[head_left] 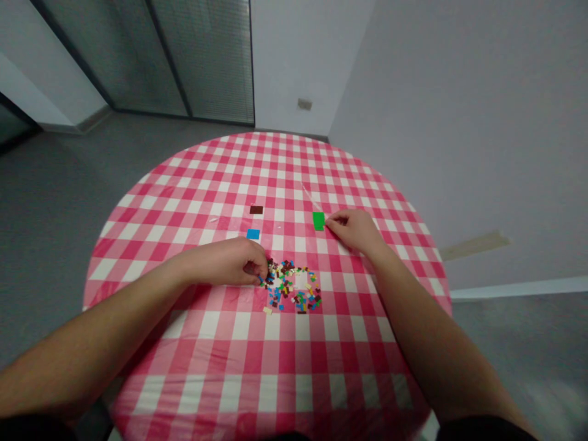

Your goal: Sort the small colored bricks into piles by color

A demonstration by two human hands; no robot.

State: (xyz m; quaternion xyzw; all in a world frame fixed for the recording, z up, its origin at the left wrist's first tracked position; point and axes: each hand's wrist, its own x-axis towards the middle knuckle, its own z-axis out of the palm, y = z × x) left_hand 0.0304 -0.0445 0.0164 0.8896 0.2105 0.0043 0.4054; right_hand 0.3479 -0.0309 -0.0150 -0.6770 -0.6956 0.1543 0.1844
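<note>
Many tiny coloured pieces [287, 278] in brown, blue, green, yellow and white lie scattered on the checked tablecloth. My left hand [245, 262] is at the left side of this pile, its fingers curled down and pinched together; what is between them, if anything, is too small to make out. My right hand [351, 228] reaches to the right edge of a flat green rectangle [318, 221], thumb and forefinger closed at its lower right corner. Whether a small piece is between those fingertips cannot be made out.
A blue rectangle [253, 234] lies just beyond my left hand, with a dark brown rectangle [256, 210] farther back. The round table [220, 343] wears a pink-and-white checked cloth. Behind it stand a white wall [294, 61] and glass panels [206, 61].
</note>
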